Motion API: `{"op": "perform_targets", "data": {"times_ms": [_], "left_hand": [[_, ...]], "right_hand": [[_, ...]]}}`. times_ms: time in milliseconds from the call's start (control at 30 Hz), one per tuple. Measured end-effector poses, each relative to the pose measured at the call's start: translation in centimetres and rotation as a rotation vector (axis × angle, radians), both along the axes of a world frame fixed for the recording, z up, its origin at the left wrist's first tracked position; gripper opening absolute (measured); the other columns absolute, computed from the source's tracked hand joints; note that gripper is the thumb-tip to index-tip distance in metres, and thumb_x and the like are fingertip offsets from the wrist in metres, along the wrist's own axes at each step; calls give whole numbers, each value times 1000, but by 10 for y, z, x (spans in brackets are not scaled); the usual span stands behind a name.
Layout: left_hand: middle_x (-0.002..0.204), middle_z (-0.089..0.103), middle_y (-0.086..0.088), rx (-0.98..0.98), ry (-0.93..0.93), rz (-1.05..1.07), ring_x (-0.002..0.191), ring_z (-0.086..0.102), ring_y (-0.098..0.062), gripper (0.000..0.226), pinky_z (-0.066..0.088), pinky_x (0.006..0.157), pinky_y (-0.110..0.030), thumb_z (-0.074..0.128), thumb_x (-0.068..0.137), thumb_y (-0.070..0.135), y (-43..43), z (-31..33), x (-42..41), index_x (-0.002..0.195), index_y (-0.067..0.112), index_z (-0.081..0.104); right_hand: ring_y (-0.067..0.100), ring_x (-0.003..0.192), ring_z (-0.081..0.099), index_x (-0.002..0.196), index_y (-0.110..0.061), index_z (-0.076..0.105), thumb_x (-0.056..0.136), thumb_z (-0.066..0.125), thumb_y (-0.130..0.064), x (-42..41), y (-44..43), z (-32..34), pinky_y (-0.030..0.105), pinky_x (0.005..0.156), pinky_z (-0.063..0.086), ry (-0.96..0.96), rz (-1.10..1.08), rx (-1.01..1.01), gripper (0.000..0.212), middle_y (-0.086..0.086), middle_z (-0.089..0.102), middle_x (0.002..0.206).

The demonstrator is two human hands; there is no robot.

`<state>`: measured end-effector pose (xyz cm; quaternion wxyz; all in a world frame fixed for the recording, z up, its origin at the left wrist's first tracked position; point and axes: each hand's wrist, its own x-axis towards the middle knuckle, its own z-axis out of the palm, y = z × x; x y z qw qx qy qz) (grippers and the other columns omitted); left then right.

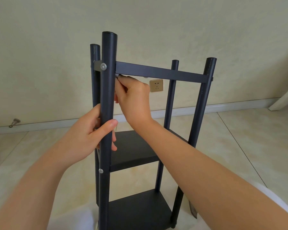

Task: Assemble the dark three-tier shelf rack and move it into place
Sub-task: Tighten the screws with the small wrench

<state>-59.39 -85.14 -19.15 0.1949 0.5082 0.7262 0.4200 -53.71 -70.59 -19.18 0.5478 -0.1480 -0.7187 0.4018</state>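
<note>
I see open room inside the dark metal tube rack (170, 105), between its flat top rail (161, 72) and the black middle shelf panel (133, 150). My right grip (133, 98) enters there and crowds the corner under the rail, pinching a small pale part (118, 75). My left grip (90, 130) wraps the front left post (107, 63), blocking that side. The front right post (201, 103) bounds the gap. Bare tiled floor (239, 146) lies open on the right; the cream wall (56, 47) closes off behind.

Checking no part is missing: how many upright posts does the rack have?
4: near-left post, gripped by the left hand; far-left post; far-right post; near-right post.
</note>
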Motion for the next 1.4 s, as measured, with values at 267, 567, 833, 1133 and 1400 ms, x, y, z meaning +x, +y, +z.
{"op": "perform_targets", "data": {"times_ms": [267,567,833,1133,1400], "left_hand": [[80,72,-3,-13,7,25,68,76,-24,16,56,55,-22,49,84,55,-5,1,-1,99,48,49],[80,72,-4,-19,-44,18,68,75,-26,19,57,55,-24,51,84,53,-4,1,0,102,49,49],[79,72,-3,-23,-51,18,69,75,-25,30,57,54,-23,52,84,53,-2,1,1,112,44,48],[79,72,-4,-10,-30,6,68,75,-24,9,56,53,-22,51,86,51,-2,1,-1,95,55,50],[80,72,-2,-10,-12,22,69,76,-22,25,55,54,-19,50,86,53,-2,-4,-6,108,42,48]], "right_hand": [[41,72,57,69,10,64,97,54,-9,16,5,0,42,75,47,-341,133,-11,35,24,63,67],[17,54,48,75,8,70,93,59,-13,41,1,24,27,56,42,-472,231,-179,29,24,64,70],[15,52,48,73,3,72,94,58,-13,47,0,33,28,61,45,-403,185,-185,30,18,63,65],[5,44,48,76,1,74,96,58,-14,44,0,31,27,64,49,-361,149,-157,29,8,66,61],[12,49,53,77,0,75,95,58,-15,41,2,29,32,67,54,-389,128,-119,29,8,68,63]]}}
